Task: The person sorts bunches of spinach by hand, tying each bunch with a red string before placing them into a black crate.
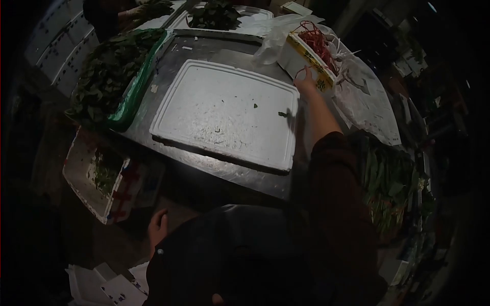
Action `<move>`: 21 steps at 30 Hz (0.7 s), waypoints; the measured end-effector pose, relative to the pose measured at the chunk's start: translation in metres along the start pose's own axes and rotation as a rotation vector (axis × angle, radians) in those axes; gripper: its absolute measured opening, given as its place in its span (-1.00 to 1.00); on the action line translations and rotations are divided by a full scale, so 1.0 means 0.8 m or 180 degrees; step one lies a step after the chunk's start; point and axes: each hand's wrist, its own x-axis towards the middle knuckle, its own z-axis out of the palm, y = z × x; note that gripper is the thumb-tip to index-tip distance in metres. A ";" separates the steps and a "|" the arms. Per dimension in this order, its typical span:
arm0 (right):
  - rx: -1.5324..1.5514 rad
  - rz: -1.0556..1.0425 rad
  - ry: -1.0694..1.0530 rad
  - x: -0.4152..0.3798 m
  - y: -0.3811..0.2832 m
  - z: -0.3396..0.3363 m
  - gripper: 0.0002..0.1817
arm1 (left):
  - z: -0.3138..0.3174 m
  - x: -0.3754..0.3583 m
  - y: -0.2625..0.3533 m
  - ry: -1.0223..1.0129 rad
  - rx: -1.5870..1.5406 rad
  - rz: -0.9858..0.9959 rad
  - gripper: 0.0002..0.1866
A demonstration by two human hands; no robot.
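My right hand (307, 85) is raised beside a white foam box (298, 57) with yellow printed tape, which holds a tangle of red ties (319, 43). Its fingers are pinched, and a thin reddish strand, apparently one of these ties, shows at the fingertips. Left of that hand, a white foam lid (224, 112) lies flat on the metal table (224, 176), with a few leaf scraps on it. Low beside my body hangs my left hand (158, 228), fingers loosely bent and thumb apart, with nothing visible in it.
Leafy greens (109, 71) fill a container lined with green plastic (133, 97) at the left. Below stands a foam box (81, 178) with leaf remnants. More greens (214, 15) lie at the back, near another person's arm. Bundled long-stemmed greens (388, 178) stand at the right.
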 end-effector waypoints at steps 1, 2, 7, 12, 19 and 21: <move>0.0199 0.0105 -0.0019 0.016 0.002 0.004 -0.11 | -0.002 0.006 0.004 0.0029 -0.0049 -0.0006 -0.68; 0.0390 0.0223 -0.0038 0.030 0.006 0.010 -0.09 | -0.003 0.016 0.007 0.0044 -0.0098 -0.0017 -0.67; 0.0886 -0.0026 0.0525 0.107 0.023 0.048 -0.11 | 0.016 0.067 0.093 -0.0140 -0.0216 0.0045 -0.67; 0.2968 -0.1347 -0.1060 0.019 -0.053 0.116 -0.18 | 0.057 0.149 0.162 -0.0151 -0.0129 0.1318 -0.50; 0.2791 -0.1998 -0.3594 -0.210 -0.129 0.130 -0.17 | 0.069 0.222 0.274 0.0078 0.0685 0.2477 -0.34; 0.3028 -0.1661 -0.3446 -0.217 -0.132 0.122 -0.19 | 0.063 0.228 0.273 -0.0790 0.0125 0.1267 -0.55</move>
